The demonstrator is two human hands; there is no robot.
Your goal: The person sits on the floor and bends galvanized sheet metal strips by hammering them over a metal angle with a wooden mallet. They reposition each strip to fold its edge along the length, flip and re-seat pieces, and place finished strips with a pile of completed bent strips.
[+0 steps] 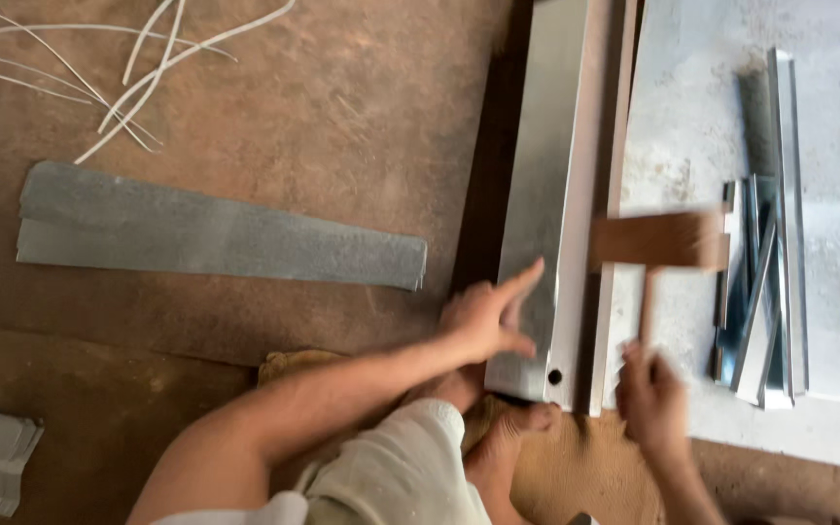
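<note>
Folded sheet-metal channel [546, 194] lies along the floor's middle, pinned by the left hand [486, 319], fingers spread flat. Right hand [651, 397] grips a wooden mallet [658, 243] tightly above its edge; flattening looks unfinished

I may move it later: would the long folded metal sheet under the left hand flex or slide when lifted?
The folded metal sheet looks thin, so probably light, yet its bent edge likely stiffens it. Smooth and shiny, it could slip; the left hand presses it flat.

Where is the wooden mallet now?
In the head view, right of centre: the wooden mallet is in the right hand, between the long metal sheet and folded strips.
</note>
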